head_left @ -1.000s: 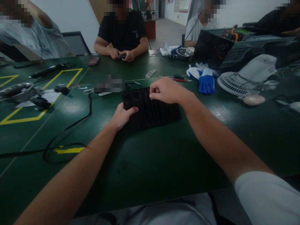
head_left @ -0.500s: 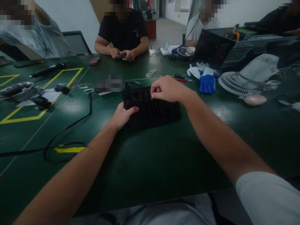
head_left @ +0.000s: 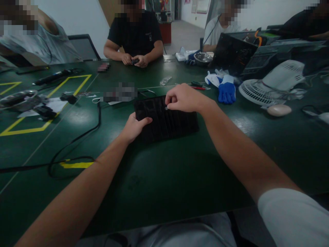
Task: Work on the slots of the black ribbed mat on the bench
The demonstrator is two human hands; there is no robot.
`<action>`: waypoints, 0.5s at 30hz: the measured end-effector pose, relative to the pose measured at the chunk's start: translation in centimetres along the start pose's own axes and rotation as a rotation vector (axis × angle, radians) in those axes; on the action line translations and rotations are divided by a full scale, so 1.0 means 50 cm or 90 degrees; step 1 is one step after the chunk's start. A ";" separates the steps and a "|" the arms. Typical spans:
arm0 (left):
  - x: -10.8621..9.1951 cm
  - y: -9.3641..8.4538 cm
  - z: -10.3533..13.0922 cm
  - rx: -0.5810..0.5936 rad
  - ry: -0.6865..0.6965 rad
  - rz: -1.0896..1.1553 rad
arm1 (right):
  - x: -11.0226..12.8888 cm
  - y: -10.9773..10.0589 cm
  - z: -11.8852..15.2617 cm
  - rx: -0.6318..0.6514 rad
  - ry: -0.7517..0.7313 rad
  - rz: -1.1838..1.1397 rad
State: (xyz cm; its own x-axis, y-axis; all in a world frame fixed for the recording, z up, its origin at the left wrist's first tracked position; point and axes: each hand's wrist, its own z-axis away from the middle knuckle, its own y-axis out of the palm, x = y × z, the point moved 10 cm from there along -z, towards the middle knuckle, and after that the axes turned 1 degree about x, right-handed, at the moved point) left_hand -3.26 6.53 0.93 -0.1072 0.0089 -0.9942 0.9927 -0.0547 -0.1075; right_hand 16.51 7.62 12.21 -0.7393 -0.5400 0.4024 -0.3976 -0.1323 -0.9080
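A flat black tray-like panel with ridges and compartments (head_left: 167, 123) lies at the middle of the green table (head_left: 164, 181). My left hand (head_left: 136, 127) grips its left edge, thumb on top and fingers hidden beneath. Over the panel's upper edge, my right hand (head_left: 180, 97) is closed in a pinch on a tiny light-coloured piece (head_left: 166, 108), too small to make out.
Blue-and-white gloves (head_left: 226, 90), a white fan part (head_left: 272, 84) and a red tool (head_left: 197, 87) lie to the right. A black cable (head_left: 74, 139) loops at the left. Across the table sits a person in black (head_left: 133, 34), beside a metal bowl (head_left: 203, 59).
Both hands and the panel are almost unmoved. The person at the far left has shifted an arm slightly.
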 end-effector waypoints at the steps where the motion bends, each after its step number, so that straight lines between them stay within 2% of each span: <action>1: 0.000 -0.001 -0.001 -0.001 0.003 -0.001 | 0.000 -0.001 0.000 -0.001 0.001 0.001; 15: 0.000 -0.001 -0.001 -0.003 -0.001 0.009 | 0.001 0.005 -0.003 -0.003 0.006 0.029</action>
State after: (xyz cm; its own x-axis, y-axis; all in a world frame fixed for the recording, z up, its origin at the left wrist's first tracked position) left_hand -3.33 6.57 0.93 -0.0939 0.0061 -0.9956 0.9943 -0.0494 -0.0941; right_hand 16.29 7.70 12.02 -0.7620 -0.5368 0.3622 -0.3666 -0.1034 -0.9246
